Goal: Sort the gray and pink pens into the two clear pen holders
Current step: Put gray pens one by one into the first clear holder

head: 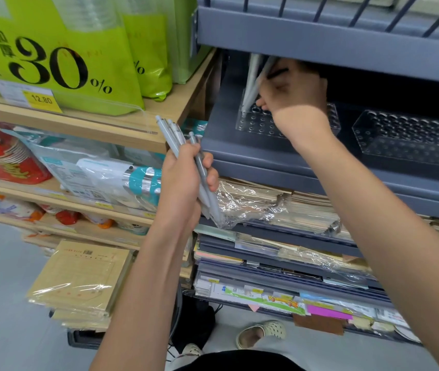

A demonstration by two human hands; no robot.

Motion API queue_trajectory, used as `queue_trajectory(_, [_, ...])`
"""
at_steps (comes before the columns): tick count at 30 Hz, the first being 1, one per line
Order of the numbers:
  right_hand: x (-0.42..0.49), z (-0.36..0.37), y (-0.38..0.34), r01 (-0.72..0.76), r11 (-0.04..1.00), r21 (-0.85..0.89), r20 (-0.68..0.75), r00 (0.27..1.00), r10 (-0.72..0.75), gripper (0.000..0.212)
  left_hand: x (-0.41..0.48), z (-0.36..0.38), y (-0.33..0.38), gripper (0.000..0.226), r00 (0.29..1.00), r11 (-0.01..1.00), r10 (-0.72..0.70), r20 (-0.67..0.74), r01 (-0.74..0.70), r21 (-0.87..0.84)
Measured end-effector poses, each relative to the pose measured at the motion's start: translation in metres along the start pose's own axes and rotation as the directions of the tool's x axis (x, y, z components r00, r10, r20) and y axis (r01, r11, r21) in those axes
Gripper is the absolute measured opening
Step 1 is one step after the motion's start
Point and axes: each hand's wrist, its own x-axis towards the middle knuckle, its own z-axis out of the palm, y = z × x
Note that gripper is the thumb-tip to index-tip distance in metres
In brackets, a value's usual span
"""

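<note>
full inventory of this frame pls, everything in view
pens in hand: about four, gray, bunched in the left hand
pens at holder: two or three, pale gray, blurred, tips in the left holder
left holder: one, clear, gray shelf
right holder: one, clear, same shelf, further right
gray shelf: one, right half
green bags: several, top left
price tag: one, yellow, below the bags
wooden shelf: one, tan, left
kraft packs: stack, brown, wrapped, lower left
sandal: one, cream, floor
left hand: grips the bunch
right hand: pinches the pens at holder
</note>
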Motion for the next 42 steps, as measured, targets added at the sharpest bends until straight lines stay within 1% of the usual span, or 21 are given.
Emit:
queue_trajectory(3, [0.006, 0.005, -0.001, 0.008, 0.995, -0.101, 0.058, 0.998, -0.002, 0.017, 0.000, -0.002, 0.001, 0.006, 1.000, 1.000, -0.002, 0.021, 0.002, -0.014])
queue_trajectory(5, [0.008, 0.009, -0.002, 0.015, 0.986, -0.163, 0.091, 0.996, -0.001, 0.017, -0.001, -0.003, 0.002, 0.005, 0.999, 1.000, 0.014, 0.031, -0.013, -0.015])
queue_trajectory(9, [0.007, 0.012, -0.001, 0.006, 0.977, -0.215, 0.055, 0.998, 0.006, 0.014, -0.004, -0.003, 0.001, 0.004, 0.998, 0.998, 0.054, 0.041, -0.055, 0.024])
queue_trajectory(12, [0.006, 0.011, -0.001, -0.002, 0.965, -0.264, 0.047, 0.999, 0.015, 0.011, -0.004, -0.003, 0.002, 0.006, 0.997, 0.997, 0.070, 0.038, -0.071, 0.022])
queue_trajectory(17, [0.002, 0.013, 0.001, -0.043, 0.967, -0.250, 0.032, 0.998, 0.052, 0.009, -0.005, -0.005, 0.001, 0.009, 0.996, 0.997, 0.079, 0.047, -0.080, 0.018])
queue_trajectory(26, [0.001, 0.014, 0.003, -0.076, 0.971, -0.225, 0.017, 0.996, 0.082, 0.012, -0.010, -0.011, 0.002, 0.002, 0.988, 0.993, 0.116, 0.100, -0.114, -0.030])
queue_trajectory(29, [0.002, 0.014, 0.002, -0.074, 0.972, -0.221, 0.025, 0.996, 0.081, 0.013, -0.011, -0.010, 0.003, 0.003, 0.984, 0.991, 0.133, 0.115, -0.129, -0.038])
queue_trajectory(42, [-0.002, 0.013, 0.003, -0.099, 0.980, -0.174, 0.038, 0.994, 0.107, 0.016, -0.018, -0.005, 0.003, 0.006, 0.982, 0.992, 0.125, 0.140, -0.127, 0.003])
